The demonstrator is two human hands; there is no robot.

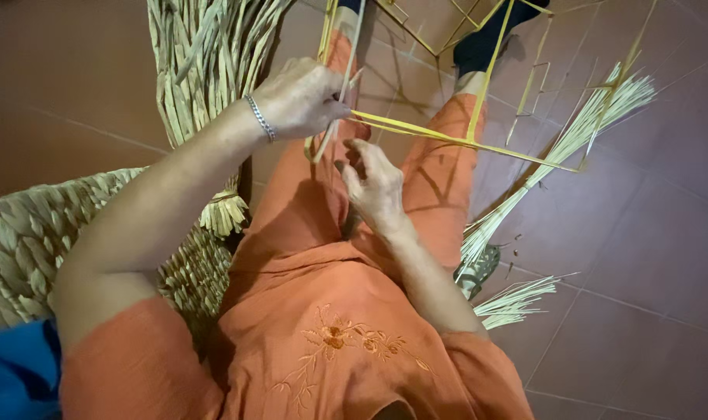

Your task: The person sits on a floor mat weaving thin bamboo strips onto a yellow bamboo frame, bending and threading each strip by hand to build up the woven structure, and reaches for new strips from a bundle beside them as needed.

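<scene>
My left hand (301, 97), with a silver bracelet at the wrist, is closed around a pale reed strand (352, 54) at the corner of a yellow wire frame (447, 138). That frame lies across my knees, over my orange trousers. My right hand (373, 185) sits just below the same corner, fingers curled and pinching the strand's lower end. A dark sock (486, 39) covers my foot beyond the frame.
A bundle of dried woven leaves (206, 62) hangs at the left. A woven basket (27, 241) rests by my left arm. Bundles of thin pale straws (571, 140) lie on the reddish tiled floor (649, 257) at the right.
</scene>
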